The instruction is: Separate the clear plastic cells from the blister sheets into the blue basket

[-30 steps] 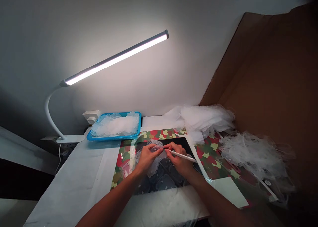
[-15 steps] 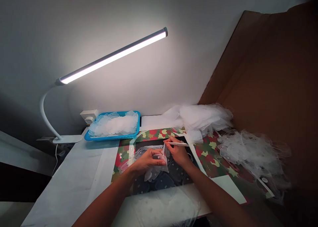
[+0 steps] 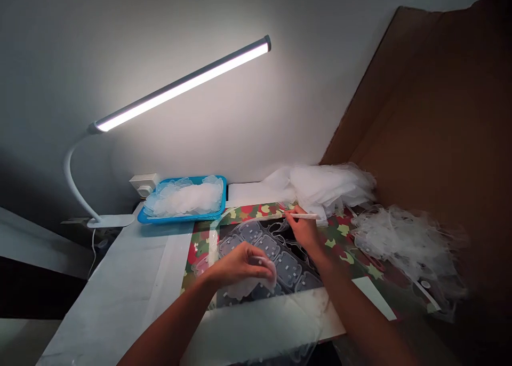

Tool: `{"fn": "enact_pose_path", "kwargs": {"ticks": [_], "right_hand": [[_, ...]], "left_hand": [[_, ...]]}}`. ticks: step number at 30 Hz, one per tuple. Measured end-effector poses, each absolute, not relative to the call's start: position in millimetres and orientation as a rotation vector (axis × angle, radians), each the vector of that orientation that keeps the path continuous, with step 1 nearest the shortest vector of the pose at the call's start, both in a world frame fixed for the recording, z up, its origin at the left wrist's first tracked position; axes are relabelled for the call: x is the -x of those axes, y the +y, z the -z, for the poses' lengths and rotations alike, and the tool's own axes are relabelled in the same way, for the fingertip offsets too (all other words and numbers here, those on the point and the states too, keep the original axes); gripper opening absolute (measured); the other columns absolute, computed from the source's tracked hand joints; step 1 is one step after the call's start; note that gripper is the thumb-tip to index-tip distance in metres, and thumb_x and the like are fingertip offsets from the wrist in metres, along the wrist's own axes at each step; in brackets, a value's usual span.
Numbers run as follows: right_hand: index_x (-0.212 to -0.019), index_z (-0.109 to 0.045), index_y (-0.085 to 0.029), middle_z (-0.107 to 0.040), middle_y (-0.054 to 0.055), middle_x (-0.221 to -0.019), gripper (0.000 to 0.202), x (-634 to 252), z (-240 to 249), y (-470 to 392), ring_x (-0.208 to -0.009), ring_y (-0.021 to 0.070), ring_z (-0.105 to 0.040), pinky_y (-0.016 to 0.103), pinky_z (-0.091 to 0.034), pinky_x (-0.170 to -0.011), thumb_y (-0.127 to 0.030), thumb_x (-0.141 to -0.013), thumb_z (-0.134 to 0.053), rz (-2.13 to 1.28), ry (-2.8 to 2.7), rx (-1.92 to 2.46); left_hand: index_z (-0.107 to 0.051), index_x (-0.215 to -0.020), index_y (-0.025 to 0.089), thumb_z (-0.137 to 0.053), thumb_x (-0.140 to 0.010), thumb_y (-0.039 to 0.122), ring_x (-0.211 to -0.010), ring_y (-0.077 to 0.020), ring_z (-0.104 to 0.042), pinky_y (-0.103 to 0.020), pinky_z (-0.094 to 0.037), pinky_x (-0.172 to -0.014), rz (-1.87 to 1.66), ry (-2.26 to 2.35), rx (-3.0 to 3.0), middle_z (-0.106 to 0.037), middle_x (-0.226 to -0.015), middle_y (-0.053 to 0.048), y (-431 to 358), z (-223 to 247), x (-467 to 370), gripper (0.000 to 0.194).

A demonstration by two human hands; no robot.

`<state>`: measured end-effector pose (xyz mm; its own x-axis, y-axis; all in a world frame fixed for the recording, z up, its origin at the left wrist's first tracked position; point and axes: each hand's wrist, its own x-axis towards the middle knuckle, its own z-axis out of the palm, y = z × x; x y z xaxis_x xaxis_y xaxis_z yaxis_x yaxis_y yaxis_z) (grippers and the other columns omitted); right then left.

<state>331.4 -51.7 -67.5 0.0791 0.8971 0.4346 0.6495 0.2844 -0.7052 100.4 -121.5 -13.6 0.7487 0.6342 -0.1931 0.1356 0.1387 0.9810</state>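
My left hand is closed on a small bunch of thin, sheer white fabric pieces, thumb and fingers pinched around them. It hovers over a sheer sheet printed with pale rounded outlines and small white dots, lying on a black mat. In my right hand a slim white pen-like tool is gripped near its left end, close to the far edge of the mat. The tool's tip is too small to make out.
A blue tray holds a heap of cut sheer pieces at the back left. White fabric is piled behind, and tangled sheer scraps lie right, beside a cardboard panel. A lit lamp stretches above the table.
My right hand has moved away from the left, right and toward the back, with the white tool. My left hand keeps its bunch slightly lower. More of the outlined sheet now shows.
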Motion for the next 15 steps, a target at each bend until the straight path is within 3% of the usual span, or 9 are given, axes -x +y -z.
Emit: {"fn": "enact_pose_path", "kwargs": {"ticks": [4, 8, 11, 15], "right_hand": [[-0.068, -0.053, -0.023, -0.069, 0.004, -0.078, 0.028, -340.4, 67.9, -54.3, -0.069, 0.0195, -0.056, 0.032, -0.042, -0.066, -0.044, -0.086, -0.053, -0.501, -1.598, 1.414], [-0.065, -0.048, -0.023, -0.069, 0.007, -0.102, 0.029, -336.8, 56.7, -72.0, -0.091, 0.0228, -0.060, 0.037, -0.044, -0.084, -0.043, -0.084, -0.058, -0.633, -1.495, 1.278], [-0.068, -0.051, -0.022, -0.069, 0.006, -0.099, 0.028, -332.6, 39.9, -96.3, -0.089, 0.0214, -0.061, 0.035, -0.046, -0.081, -0.042, -0.085, -0.059, -0.946, -1.465, 1.146], [-0.071, -0.057, -0.021, -0.069, 0.006, -0.097, 0.026, -328.2, 25.1, -125.6, -0.085, 0.0201, -0.061, 0.033, -0.048, -0.076, -0.042, -0.086, -0.061, -1.208, -1.472, 1.052]], "left_hand": [[-0.078, -0.087, 0.018, -0.069, -0.079, 0.042, -0.079, -0.0194, -0.065, -0.023, -0.047, -0.071, -0.566, 0.827, -1.505, -0.074, -0.084, -0.005, -126.2, 17.1, -108.3, 0.027], [-0.078, -0.087, 0.019, -0.064, -0.082, 0.037, -0.080, -0.0192, -0.065, -0.022, -0.046, -0.072, -0.636, 0.874, -1.551, -0.075, -0.086, -0.004, -126.8, 19.6, -110.9, 0.024], [-0.078, -0.088, 0.019, -0.062, -0.084, 0.033, -0.085, -0.0201, -0.066, -0.023, -0.046, -0.077, -0.717, 0.910, -1.594, -0.075, -0.090, -0.005, -126.4, 19.1, -112.2, 0.022], [-0.078, -0.094, 0.020, -0.061, -0.085, 0.031, -0.079, -0.0188, -0.065, -0.023, -0.044, -0.072, -0.778, 1.063, -1.738, -0.075, -0.086, -0.004, -125.4, 22.0, -113.2, 0.022]]}}
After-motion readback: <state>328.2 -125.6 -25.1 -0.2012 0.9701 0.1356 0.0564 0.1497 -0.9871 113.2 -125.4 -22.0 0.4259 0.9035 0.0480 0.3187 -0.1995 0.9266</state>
